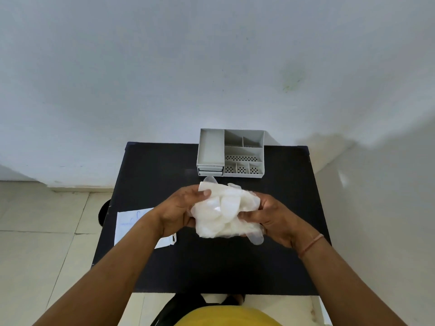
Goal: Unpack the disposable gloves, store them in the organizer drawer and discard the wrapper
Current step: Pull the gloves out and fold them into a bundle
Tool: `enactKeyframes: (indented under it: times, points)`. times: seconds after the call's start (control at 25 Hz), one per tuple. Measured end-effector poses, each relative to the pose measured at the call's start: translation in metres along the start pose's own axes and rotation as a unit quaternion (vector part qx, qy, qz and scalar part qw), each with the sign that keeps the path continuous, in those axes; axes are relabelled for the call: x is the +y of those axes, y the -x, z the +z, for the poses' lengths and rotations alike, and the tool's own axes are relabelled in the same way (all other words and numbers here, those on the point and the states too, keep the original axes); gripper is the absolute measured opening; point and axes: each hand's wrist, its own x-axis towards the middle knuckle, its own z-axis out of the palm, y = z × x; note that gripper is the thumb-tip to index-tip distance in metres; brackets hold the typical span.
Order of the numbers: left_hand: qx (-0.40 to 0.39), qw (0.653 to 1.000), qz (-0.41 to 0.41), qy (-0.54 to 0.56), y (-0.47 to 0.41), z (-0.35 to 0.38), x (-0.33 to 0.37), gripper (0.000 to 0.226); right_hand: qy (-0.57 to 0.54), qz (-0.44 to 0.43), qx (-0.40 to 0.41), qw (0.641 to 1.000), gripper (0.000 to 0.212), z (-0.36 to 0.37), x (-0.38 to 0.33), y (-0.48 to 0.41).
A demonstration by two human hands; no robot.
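A bunched stack of translucent white disposable gloves (226, 210) is held above the middle of the black table (211, 267). My left hand (181, 208) grips its left side with the thumb on top, and my right hand (273, 220) grips its right side. Some glove fingers stick out at the top and the lower right. The flat clear-and-white wrapper (127, 224) lies on the table's left edge, partly under my left forearm. The grey organizer (231, 152) stands at the table's far edge, its small drawers (210, 171) at the front left looking shut.
The organizer has several open compartments, some with perforated bottoms. A white wall stands right behind the table, and pale floor tiles lie to the left. A dark round object (104, 211) shows on the floor by the table's left side.
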Motion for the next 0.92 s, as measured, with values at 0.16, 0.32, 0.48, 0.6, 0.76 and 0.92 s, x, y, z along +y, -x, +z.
enactKeyframes:
  times: [0.16,0.32,0.48,0.6,0.76,0.92]
  points:
    - [-0.010,0.998,-0.043,-0.033,-0.022,-0.023,0.004,0.037,-0.059,0.016,0.019,0.998,0.041,0.017,0.002,-0.017]
    - [-0.018,0.998,-0.053,-0.038,-0.040,-0.049,0.001,0.049,-0.254,0.056,-0.045,0.965,0.048,0.025,0.002,-0.018]
    - [-0.064,0.996,-0.054,-0.021,-0.050,-0.073,0.006,0.045,-0.306,-0.013,-0.134,0.942,0.080,0.034,0.003,-0.017]
    - [-0.072,0.996,-0.049,-0.028,-0.053,-0.079,0.011,0.038,-0.217,0.001,-0.042,0.975,0.078,0.050,-0.001,-0.024]
    - [-0.072,0.993,-0.043,-0.084,-0.055,-0.083,0.021,0.045,-0.176,0.023,0.140,0.974,0.040,0.072,-0.002,-0.036]
    - [-0.088,0.986,-0.051,-0.131,-0.052,-0.082,0.028,0.050,-0.160,0.038,0.188,0.968,0.030,0.081,0.009,-0.039]
